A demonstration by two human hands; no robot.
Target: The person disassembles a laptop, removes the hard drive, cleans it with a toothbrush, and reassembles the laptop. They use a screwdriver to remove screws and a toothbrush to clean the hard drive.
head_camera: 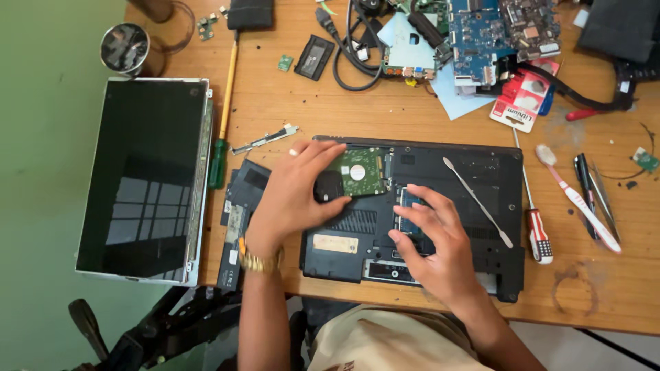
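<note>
An upside-down black laptop base (481, 178) lies on the wooden table with its bottom cover off. A hard drive (361, 172) with a green circuit board sits in its bay at the upper left of the base. My left hand (299, 192) grips the drive's left end, fingers along its top edge and thumb below it. My right hand (433, 240) rests on the base with its fingertips on the memory module slot (405, 203). A thin metal pry tool (478, 203) lies diagonally across the base.
A detached laptop screen panel (141, 178) lies at the left. A green-handled screwdriver (223, 117), a red-and-white screwdriver (536, 227), a toothbrush (577, 199), tweezers (598, 196), circuit boards (502, 27), cables (354, 51) and a battery blister pack (519, 99) surround the base.
</note>
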